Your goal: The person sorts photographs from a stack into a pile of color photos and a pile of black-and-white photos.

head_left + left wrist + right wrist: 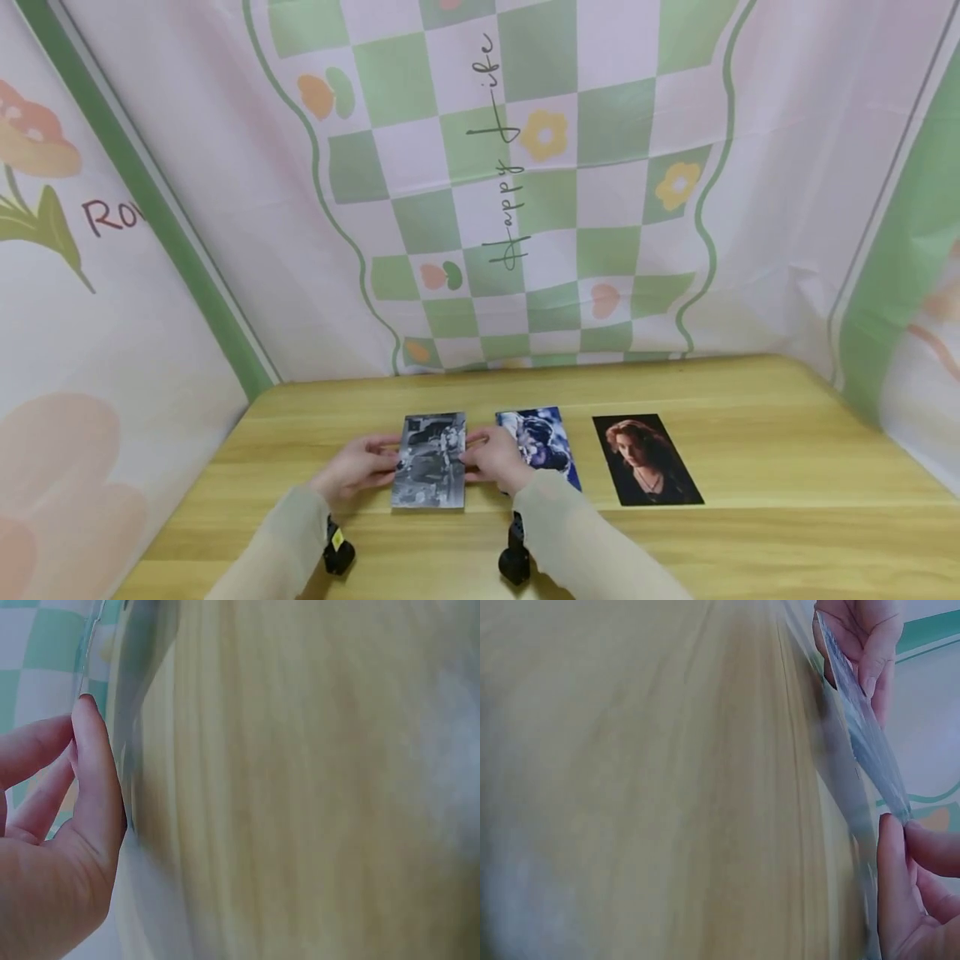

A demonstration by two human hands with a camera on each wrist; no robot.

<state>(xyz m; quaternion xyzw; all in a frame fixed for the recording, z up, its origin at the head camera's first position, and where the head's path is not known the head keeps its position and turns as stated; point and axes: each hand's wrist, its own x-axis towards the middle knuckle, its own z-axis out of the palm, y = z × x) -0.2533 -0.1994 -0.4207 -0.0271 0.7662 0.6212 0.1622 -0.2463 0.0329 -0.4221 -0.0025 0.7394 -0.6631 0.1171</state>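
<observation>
Both hands hold a black-and-white photo (pixel 429 462) by its two side edges, close over the table. My left hand (pixel 365 463) pinches the left edge between thumb and fingers. On the opposite edge my right hand (pixel 495 460) does the same. The right wrist view catches the photo (pixel 866 727) nearly edge-on, its picture side partly visible, with the left hand (pixel 866 645) at the far edge. Just right of the right hand lies a blue-and-white photo (pixel 542 442), partly covered by that hand.
Further right, a dark portrait photo (pixel 647 460) lies flat on the wooden table (pixel 787 450). A printed cloth with green checks (pixel 540 200) hangs behind the table's back edge, and another cloth panel (pixel 90 375) stands at the left.
</observation>
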